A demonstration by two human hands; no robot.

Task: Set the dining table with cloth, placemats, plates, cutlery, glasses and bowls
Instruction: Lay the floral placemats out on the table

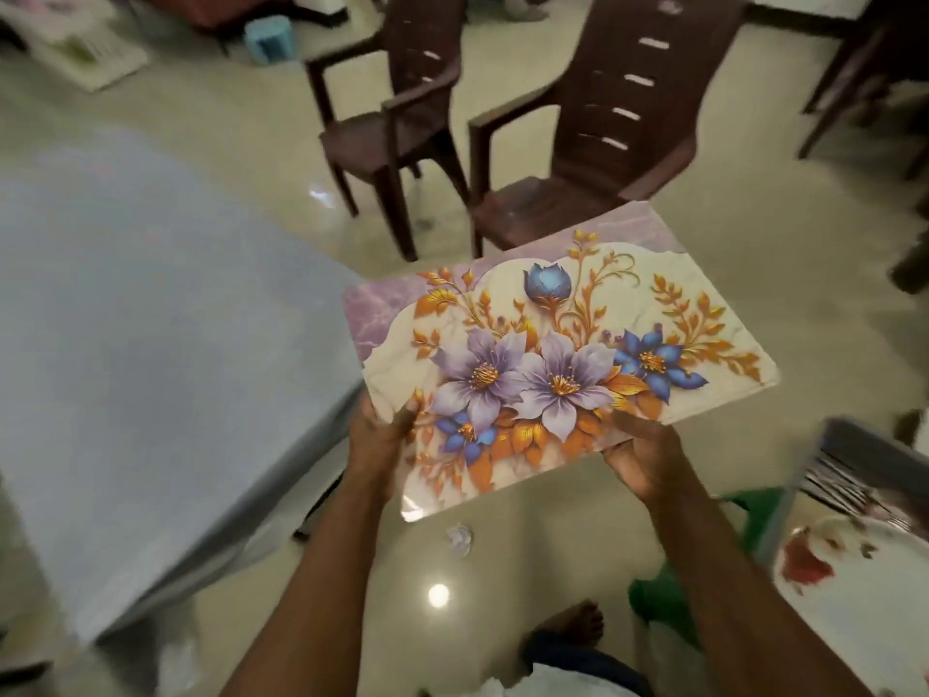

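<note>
Both hands carry one floral placemat (558, 359) in the air over the tiled floor (241, 158): the left hand (382, 440) pinches its near edge at about 7 o'clock, thumb on top, and the right hand (648, 460) grips the same edge at about 5 o'clock. At 9 o'clock lies the table under its pale grey cloth (125, 344), the mat just beside its corner. Two brown plastic chairs (603, 143) stand at 12 o'clock, and a flowered plate (864, 591) sits at 4 o'clock.
</note>
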